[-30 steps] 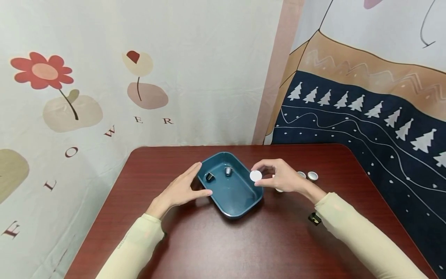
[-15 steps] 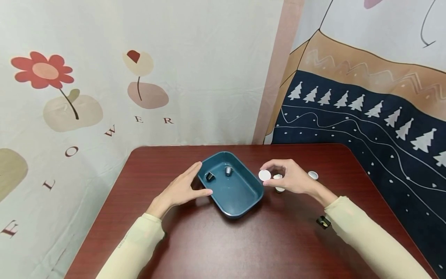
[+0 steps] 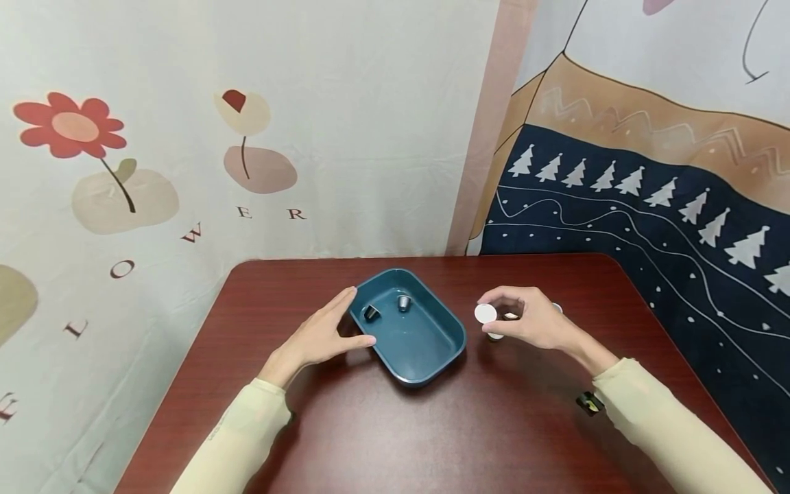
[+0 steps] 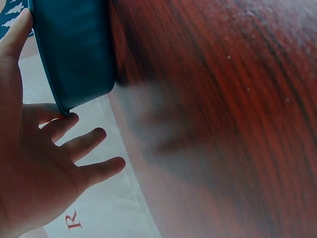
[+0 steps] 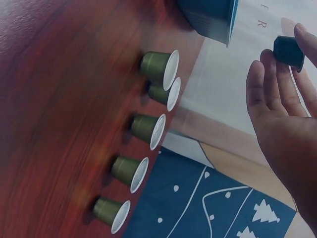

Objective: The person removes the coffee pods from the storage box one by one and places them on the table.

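Note:
My left hand (image 3: 317, 336) rests its fingertips and thumb on the left rim of a blue rectangular dish (image 3: 420, 350). Its fingers look spread and fairly straight in the left wrist view, touching the dish's corner. Inside the dish lie a dark coffee capsule (image 3: 372, 313) and a silvery capsule (image 3: 404, 302). To the right of the dish, my right hand (image 3: 531, 319) pinches a coffee capsule (image 3: 485, 313) between thumb and fingers, white lid toward the head camera. The right wrist view shows this capsule's dark teal body (image 5: 287, 51) raised above the table.
Several green capsules stand lid-up on the table, in a rough line in the right wrist view, from a near capsule (image 5: 158, 67) to a far capsule (image 5: 111, 213). My right hand mostly hides them from the head camera. Printed curtains (image 3: 370, 137) hang behind the dark-red table (image 3: 395, 446).
My right hand has moved rightward from the dish's right rim, keeping the capsule pinched. The left hand, the dish and the capsules in it have stayed in place.

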Action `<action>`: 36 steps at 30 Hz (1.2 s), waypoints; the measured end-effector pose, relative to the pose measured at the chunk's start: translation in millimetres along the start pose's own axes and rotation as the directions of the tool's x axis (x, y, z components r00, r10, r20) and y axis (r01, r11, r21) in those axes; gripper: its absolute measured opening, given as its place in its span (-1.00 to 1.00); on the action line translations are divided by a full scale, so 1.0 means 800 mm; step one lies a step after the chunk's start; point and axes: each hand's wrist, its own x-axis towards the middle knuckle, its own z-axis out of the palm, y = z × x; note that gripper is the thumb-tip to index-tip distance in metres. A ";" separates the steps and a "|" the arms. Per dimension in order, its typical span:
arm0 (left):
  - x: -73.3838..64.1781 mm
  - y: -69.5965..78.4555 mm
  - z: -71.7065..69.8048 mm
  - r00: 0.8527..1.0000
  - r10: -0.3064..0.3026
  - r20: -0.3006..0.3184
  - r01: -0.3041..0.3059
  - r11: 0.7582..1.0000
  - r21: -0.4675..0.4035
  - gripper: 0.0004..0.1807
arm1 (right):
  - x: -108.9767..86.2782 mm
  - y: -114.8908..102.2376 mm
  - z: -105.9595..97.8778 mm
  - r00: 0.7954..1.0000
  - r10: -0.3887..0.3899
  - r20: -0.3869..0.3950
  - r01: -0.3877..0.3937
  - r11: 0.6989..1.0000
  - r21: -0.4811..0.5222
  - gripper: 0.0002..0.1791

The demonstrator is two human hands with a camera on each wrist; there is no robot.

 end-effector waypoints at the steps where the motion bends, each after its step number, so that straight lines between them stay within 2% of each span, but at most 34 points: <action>1: 0.000 0.000 0.000 1.000 0.002 -0.001 -0.002 1.000 0.002 0.39 | -0.002 0.001 -0.001 1.000 -0.003 -0.003 0.003 1.000 0.003 -0.50; 8: 0.000 -0.002 0.001 1.000 0.006 0.001 -0.006 1.000 -0.003 0.39 | -0.013 0.005 -0.009 1.000 -0.017 -0.021 0.016 1.000 -0.016 -0.55; 17: 0.000 -0.002 0.001 1.000 0.006 -0.007 -0.006 1.000 0.001 0.40 | -0.029 0.012 -0.019 0.999 0.025 -0.045 -0.026 0.999 -0.029 -0.55; 36: 0.002 -0.003 0.001 1.000 0.003 0.001 -0.003 1.000 0.003 0.40 | -0.061 0.037 -0.029 0.988 0.058 -0.143 -0.069 0.995 -0.076 -0.56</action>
